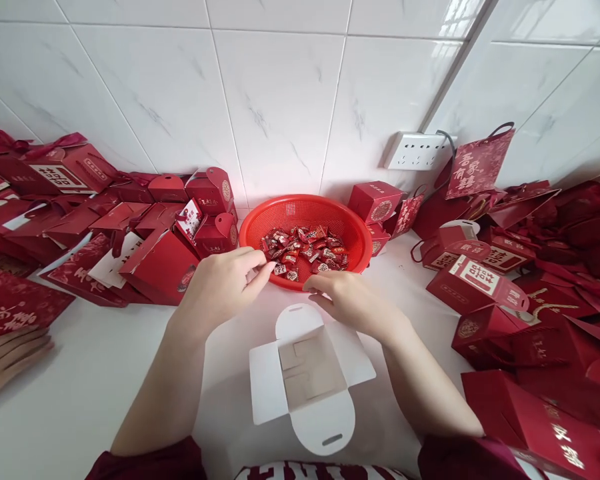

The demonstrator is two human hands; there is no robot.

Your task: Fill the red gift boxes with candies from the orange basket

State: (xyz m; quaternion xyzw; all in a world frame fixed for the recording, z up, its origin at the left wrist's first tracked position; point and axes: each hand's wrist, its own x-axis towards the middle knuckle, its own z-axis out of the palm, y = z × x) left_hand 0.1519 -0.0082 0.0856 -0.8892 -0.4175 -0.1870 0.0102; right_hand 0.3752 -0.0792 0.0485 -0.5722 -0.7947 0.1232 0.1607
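A red plastic basket [363, 250] holds several red-wrapped candies [307, 250]. My left hand [225, 283] is at the basket's front left rim, thumb and fingers pinched together beside the candies; what is between them, if anything, is hidden. At the front right rim, my right hand [347, 297] has its fingers curled close to the candies, and I cannot make out anything in them. Between my forearms stands an open gift box [323, 423], its white flaps folded outward and its inside showing bare card.
Red gift boxes [155, 267] are piled on the left and more red boxes [473, 283] crowd the right. Another person's hand [15, 360] rests at the far left by a red bag [25, 300]. A power strip [415, 151] is on the tiled wall.
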